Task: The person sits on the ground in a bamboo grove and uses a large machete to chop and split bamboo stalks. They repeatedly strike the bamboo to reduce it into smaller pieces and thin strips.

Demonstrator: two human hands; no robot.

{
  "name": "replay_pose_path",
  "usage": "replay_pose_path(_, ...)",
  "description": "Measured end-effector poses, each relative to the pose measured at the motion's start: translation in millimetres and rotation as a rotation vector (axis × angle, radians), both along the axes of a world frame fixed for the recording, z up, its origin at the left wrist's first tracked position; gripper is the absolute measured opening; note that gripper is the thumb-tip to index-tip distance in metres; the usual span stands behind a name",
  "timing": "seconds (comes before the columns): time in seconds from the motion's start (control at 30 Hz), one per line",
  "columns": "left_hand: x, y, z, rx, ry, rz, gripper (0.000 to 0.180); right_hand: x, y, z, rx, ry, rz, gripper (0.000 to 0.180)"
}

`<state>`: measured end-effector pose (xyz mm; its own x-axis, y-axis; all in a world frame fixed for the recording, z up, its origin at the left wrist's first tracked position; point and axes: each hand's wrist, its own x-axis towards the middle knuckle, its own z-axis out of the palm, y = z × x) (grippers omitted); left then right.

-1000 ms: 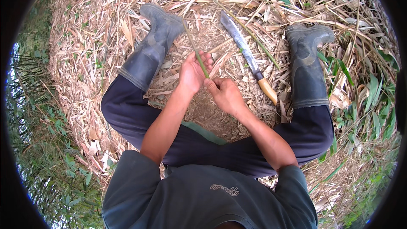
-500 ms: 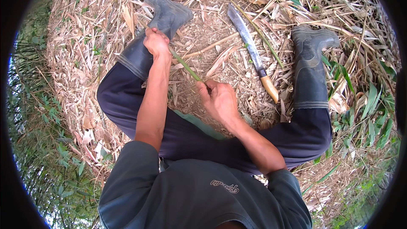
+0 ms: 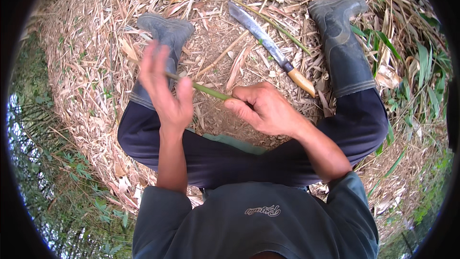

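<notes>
A thin green stalk (image 3: 209, 90) slants across in front of me, its near end gripped by my right hand (image 3: 268, 109), thumb pressed along it. My left hand (image 3: 165, 91) is open, fingers stretched out and blurred by motion. It crosses in front of the stalk and hides part of it; whether the palm touches the stalk I cannot tell. Beyond my right hand a machete (image 3: 262, 37) with a pale wooden handle lies on the ground, blade pointing away to the left. Beside the blade lies another thin green stem (image 3: 280, 28).
My left boot (image 3: 168, 33) and right boot (image 3: 341, 43) rest on either side. Dry leaf litter (image 3: 91, 96) covers the ground. Green leafy plants (image 3: 424, 86) grow at the right, and denser greenery (image 3: 52, 172) borders the left.
My left hand has let go its closed grip on the stalk and opened. The stalk lies flatter across the view, and my right hand has shifted slightly right.
</notes>
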<state>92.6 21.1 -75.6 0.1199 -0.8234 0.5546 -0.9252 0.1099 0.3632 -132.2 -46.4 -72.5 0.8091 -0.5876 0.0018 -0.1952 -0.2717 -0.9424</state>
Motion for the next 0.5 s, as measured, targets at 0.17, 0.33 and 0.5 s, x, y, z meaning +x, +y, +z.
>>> replay_pose_path(0.17, -35, 27, 64, 0.676, 0.438, -0.352, 0.038, -24, -23, 2, 0.144, -0.178, 0.095, 0.054)
replay_pose_path(0.33, -29, 55, 80, 0.869, 0.673, -0.263, 0.032, -82, -50, -114, -0.587, 0.779, -0.192, 0.060)
replay_pose_path(0.5, -53, 102, 60, 0.908, 1.309, -0.014, 0.025, -96, -52, -172, -0.435, 0.839, -0.303, 0.048)
